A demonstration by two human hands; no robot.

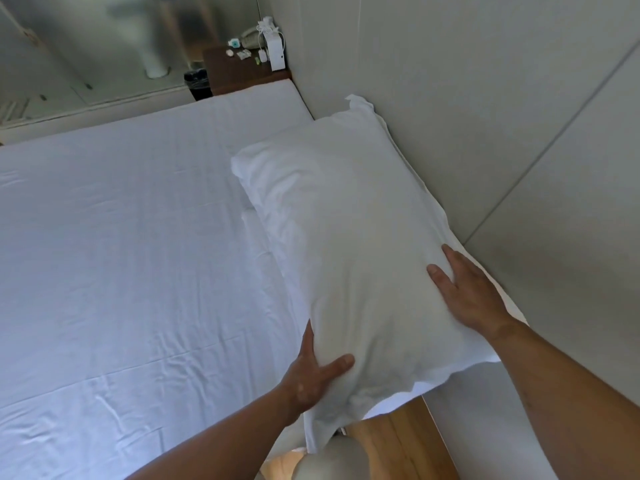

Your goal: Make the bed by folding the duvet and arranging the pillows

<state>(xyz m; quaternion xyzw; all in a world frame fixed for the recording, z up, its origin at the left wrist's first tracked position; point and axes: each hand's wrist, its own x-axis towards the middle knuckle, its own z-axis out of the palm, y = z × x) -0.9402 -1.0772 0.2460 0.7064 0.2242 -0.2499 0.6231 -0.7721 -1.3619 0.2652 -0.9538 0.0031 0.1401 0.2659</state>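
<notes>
While my left hand [313, 374] grips the white pillow [346, 237] by its near edge and my right hand [467, 292] lies flat on top, wrinkled bedsheet [121, 254] spreads leftward; grey wall [485, 98] adjoins rightward, nightstand [239, 72] beyond.

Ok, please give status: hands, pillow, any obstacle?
Left hand grips pillow, near edge. Right hand flat on top. Pillow lies along the wall, on the bed. No obstacle seen.

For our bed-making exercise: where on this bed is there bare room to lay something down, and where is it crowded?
Bare: the sheet left of the pillow, up to the nightstand. Crowded: the strip along the wall, filled by the pillow.
</notes>
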